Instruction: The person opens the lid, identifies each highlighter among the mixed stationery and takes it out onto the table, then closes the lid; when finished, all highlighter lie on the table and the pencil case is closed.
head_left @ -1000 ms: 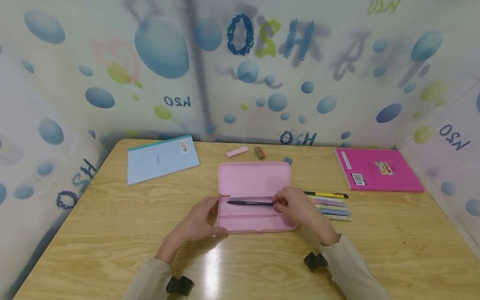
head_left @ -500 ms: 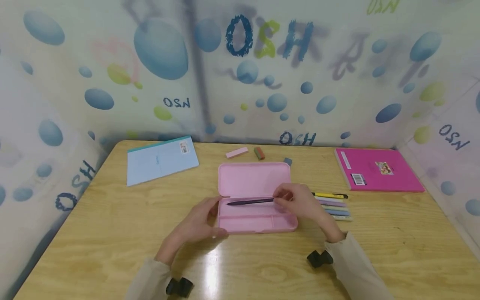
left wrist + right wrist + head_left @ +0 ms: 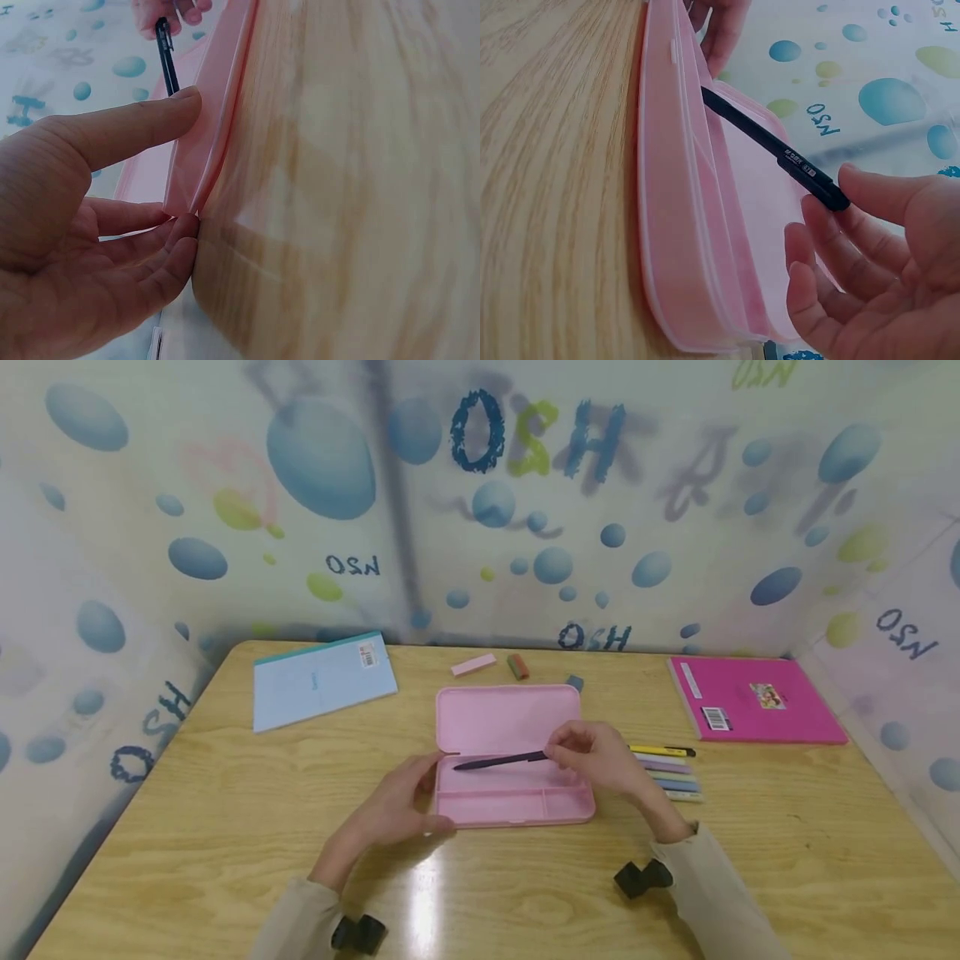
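A pink pencil case (image 3: 506,718) lies with its lid raised on the wooden table, its tray divided into compartments. My left hand (image 3: 393,803) holds the case's left end, thumb along the front wall and fingers at the corner in the left wrist view. Between thumb and fingers, my right hand (image 3: 603,764) pinches one end of a black pen (image 3: 761,135). The pen slants over the long rear compartment, its held end raised and its far tip low inside the tray. Both front compartments hold nothing.
Several pastel pens and a yellow one (image 3: 660,750) lie right of the case. Behind it are a pink bar (image 3: 473,665), a small red-green block (image 3: 518,667) and a grey-blue one (image 3: 575,682). A blue notebook (image 3: 322,683) lies left, a magenta book (image 3: 757,702) right.
My right hand has risen slightly and shifted right, lifting its end of the pen so that the pen tilts more. My left hand has stayed on the pencil case.
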A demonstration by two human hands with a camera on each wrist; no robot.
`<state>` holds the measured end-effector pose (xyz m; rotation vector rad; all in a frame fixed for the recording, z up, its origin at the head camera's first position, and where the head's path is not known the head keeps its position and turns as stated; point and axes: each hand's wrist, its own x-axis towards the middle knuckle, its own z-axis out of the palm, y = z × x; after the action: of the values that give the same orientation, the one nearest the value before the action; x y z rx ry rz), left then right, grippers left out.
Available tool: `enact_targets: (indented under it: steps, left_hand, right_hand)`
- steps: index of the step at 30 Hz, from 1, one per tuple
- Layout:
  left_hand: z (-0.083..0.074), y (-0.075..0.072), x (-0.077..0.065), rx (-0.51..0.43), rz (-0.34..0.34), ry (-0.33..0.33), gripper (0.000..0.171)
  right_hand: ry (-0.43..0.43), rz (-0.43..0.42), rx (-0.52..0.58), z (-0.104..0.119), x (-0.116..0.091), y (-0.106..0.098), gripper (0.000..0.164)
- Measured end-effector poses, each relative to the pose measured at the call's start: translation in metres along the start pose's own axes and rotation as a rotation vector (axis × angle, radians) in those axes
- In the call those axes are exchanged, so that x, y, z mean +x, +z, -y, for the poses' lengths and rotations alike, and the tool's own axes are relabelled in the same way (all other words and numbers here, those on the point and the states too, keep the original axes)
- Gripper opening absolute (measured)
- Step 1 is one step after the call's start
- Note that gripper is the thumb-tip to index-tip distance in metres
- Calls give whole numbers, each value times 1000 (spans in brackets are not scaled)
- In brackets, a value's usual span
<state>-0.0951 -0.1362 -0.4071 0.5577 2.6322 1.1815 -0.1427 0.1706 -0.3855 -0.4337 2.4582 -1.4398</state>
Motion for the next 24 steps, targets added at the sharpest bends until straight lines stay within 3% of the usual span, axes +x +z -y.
enact_targets:
  steps: [13, 24]
  left_hand:
    - [1, 0, -1, 0, 3, 4, 83]
    - [0, -1, -1, -20, -2, -19, 83]
  right_hand:
    - [-8, -39, 131, 7, -2, -6, 14]
    - [-95, -80, 174, 9, -8, -18, 14]
